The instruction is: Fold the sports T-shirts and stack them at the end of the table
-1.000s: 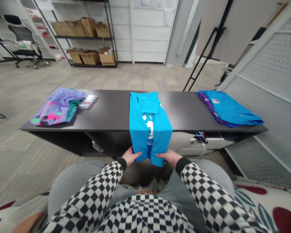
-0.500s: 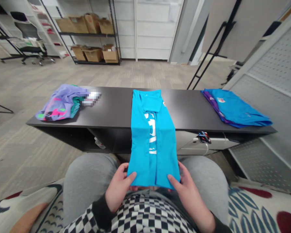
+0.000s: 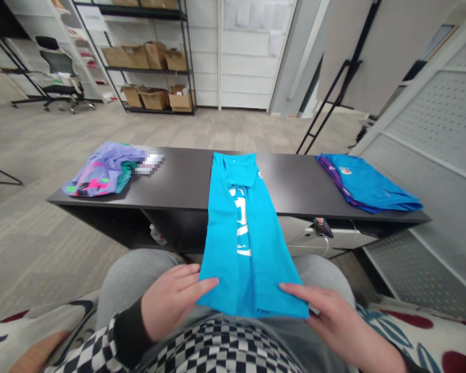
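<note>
Turquoise shirt [image 3: 243, 243] folded lengthwise into a long strip, white print running down its middle. It lies across the counter [image 3: 178, 191], far end near the back edge; the near end extends past the front edge, over the person's lap.

Left hand [image 3: 173, 300]: open, fingers spread and nearly flat, fingertips [image 3: 212, 282] on the shirt's near left edge. Right hand [image 3: 334, 321]: open, fingers extended, fingertips [image 3: 283, 286] at the near right corner. I see no pinch or closed grip on either side.

Grey trousers [image 3: 132, 274] under both hands; checkered sleeve [image 3: 89, 352] with black cuff on the left arm.

Left on the counter, well apart from the shirt: a crumpled lilac garment [image 3: 99, 173] with pink and green prints, and beside it a pixelated patch [image 3: 149, 162]. Right: a folded blue garment [image 3: 368, 184] over a purple layer.
</note>
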`<state>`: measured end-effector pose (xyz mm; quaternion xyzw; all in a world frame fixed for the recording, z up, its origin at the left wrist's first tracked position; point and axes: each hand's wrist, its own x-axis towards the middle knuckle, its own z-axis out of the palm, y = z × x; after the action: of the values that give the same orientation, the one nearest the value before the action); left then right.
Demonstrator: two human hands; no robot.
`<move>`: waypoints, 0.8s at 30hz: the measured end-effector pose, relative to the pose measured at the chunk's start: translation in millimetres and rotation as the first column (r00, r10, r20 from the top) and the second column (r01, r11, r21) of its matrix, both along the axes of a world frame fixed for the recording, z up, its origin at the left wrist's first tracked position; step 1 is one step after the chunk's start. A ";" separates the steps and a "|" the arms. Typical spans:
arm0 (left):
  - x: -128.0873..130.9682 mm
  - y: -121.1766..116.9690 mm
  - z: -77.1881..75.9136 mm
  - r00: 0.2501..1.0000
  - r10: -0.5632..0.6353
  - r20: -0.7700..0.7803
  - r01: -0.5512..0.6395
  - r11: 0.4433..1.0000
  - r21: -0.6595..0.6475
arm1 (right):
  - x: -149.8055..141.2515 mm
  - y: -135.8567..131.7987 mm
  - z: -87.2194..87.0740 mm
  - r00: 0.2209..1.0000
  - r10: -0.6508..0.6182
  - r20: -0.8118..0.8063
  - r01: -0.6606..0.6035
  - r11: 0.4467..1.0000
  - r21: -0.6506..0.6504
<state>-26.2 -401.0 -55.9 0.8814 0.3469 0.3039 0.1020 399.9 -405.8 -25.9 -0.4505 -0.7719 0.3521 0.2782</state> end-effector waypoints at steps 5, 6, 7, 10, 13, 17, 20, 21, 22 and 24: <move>0.5 38.1 18.2 1.000 -0.011 0.006 0.009 0.965 0.262 | 10.6 34.6 13.3 0.995 0.013 0.096 -0.044 0.945 0.324; 1.5 44.8 26.7 1.000 -0.020 0.016 0.016 0.966 0.260 | 11.3 42.6 21.3 0.994 0.015 0.109 -0.053 0.932 0.358; 2.3 52.1 36.3 0.999 -0.022 0.033 0.013 0.969 0.247 | 11.3 51.6 31.2 0.993 0.022 0.115 -0.064 0.924 0.378; 1.9 83.3 65.7 0.987 -0.004 0.158 -0.018 0.990 0.139 | 7.1 89.4 64.8 0.996 0.040 0.085 -0.070 0.920 0.385; 0.7 136.5 82.1 0.943 0.001 0.332 0.035 0.994 -0.101 | -3.6 146.5 85.9 0.999 0.017 -0.052 0.001 0.946 0.323; 10.2 229.7 78.2 0.710 0.210 0.672 0.187 0.864 -0.467 | -27.3 243.6 78.9 0.873 -0.049 -0.485 0.037 0.999 -0.035; 26.4 298.7 72.4 0.397 0.404 0.824 0.390 0.738 -0.550 | -49.1 318.6 64.4 0.701 -0.178 -0.691 -0.052 0.953 -0.299; 32.0 320.6 71.6 0.334 0.445 0.831 0.427 0.715 -0.554 | -56.2 342.6 60.6 0.665 -0.208 -0.717 -0.076 0.937 -0.342; 37.2 342.1 71.0 0.296 0.473 0.830 0.446 0.700 -0.558 | -63.1 365.9 57.4 0.638 -0.237 -0.733 -0.085 0.924 -0.373; 45.1 383.8 68.7 0.247 0.512 0.823 0.451 0.691 -0.565 | -75.7 409.7 51.7 0.604 -0.315 -0.732 -0.067 0.896 -0.440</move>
<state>18.9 -17.3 12.8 0.3697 0.3141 0.6149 0.6217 324.3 3.9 25.9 -0.3521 -0.4397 0.6515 0.5081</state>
